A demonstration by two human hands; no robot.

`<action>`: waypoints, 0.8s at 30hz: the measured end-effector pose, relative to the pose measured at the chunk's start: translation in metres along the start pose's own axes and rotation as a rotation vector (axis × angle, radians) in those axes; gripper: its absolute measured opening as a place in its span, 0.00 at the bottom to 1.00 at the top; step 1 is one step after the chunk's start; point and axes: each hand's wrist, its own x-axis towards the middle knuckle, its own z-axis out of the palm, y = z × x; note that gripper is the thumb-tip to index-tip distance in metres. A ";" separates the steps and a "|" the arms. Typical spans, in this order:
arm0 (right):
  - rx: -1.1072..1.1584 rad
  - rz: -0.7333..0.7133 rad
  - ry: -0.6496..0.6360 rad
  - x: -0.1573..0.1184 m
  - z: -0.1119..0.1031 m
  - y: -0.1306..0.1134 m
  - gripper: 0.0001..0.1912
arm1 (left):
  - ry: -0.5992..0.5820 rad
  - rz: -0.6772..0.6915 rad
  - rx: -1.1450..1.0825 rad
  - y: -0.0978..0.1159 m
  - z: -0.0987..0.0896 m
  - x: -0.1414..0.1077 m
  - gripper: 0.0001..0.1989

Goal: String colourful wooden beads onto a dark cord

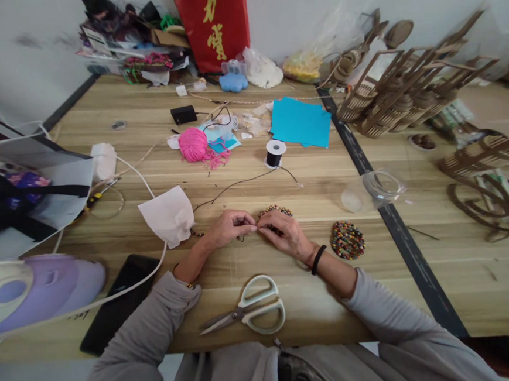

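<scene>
In the head view, the left hand (226,228) and the right hand (287,234) meet at the fingertips above the counter (310,303). Each is drawn into a narrow pinch, thumb against finger; whatever sits between them is too small to tell. A beaded strand (275,209) lies just beyond the right hand and partly hidden by it, while a second bead coil (348,240) rests apart, right of that wrist. Black cord (232,188) runs from the spool (274,153) leftward to the white pouch (168,215). Scissors (238,314) lie nearer the body, blades pointing left, touched by neither hand.

The step in hand looks like fine fingertip work on something small beside the beads. The next move seems to call for a steady grip from both hands and small, controlled finger motions, with the nearby strand left undisturbed.
</scene>
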 end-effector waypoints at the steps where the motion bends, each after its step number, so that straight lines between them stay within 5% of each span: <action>1: -0.001 -0.004 -0.003 0.000 0.000 0.000 0.05 | 0.001 -0.001 -0.002 0.000 0.000 0.000 0.14; 24: -0.009 -0.028 -0.008 -0.001 0.001 0.001 0.04 | -0.008 0.000 0.008 0.009 0.001 0.000 0.15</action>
